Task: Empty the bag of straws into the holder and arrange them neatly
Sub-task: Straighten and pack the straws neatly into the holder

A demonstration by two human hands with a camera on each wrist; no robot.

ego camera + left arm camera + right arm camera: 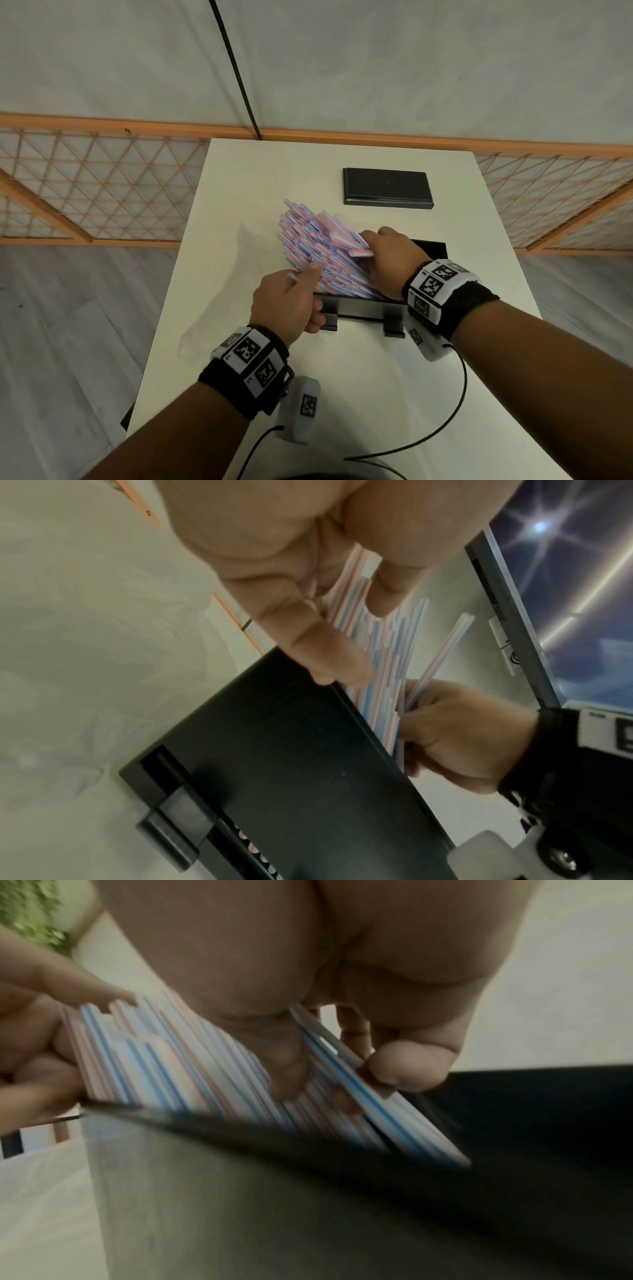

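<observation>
A thick bundle of red, white and blue striped straws (pixel 308 236) stands in the black holder (pixel 359 305) at mid-table, leaning up and to the left. My left hand (pixel 308 284) holds the bundle's left side, index finger laid along the straws and the other fingers curled by the holder's front left corner. My right hand (pixel 373 250) grips the bundle's right side above the holder, with one straw (pixel 361 253) sticking out sideways. In the left wrist view the straws (pixel 383 656) pass between thumb and finger above the holder's (pixel 291 750) rim. In the right wrist view the right hand (pixel 346 1072) curls round the straws (pixel 171 1064).
The holder's flat black lid (pixel 387 186) lies farther back on the white table (pixel 342 394). A crumpled clear plastic bag (pixel 236 281) lies left of the holder. Cables run across the table's near edge. An orange lattice fence stands behind. A monitor (pixel 565 588) shows at the right.
</observation>
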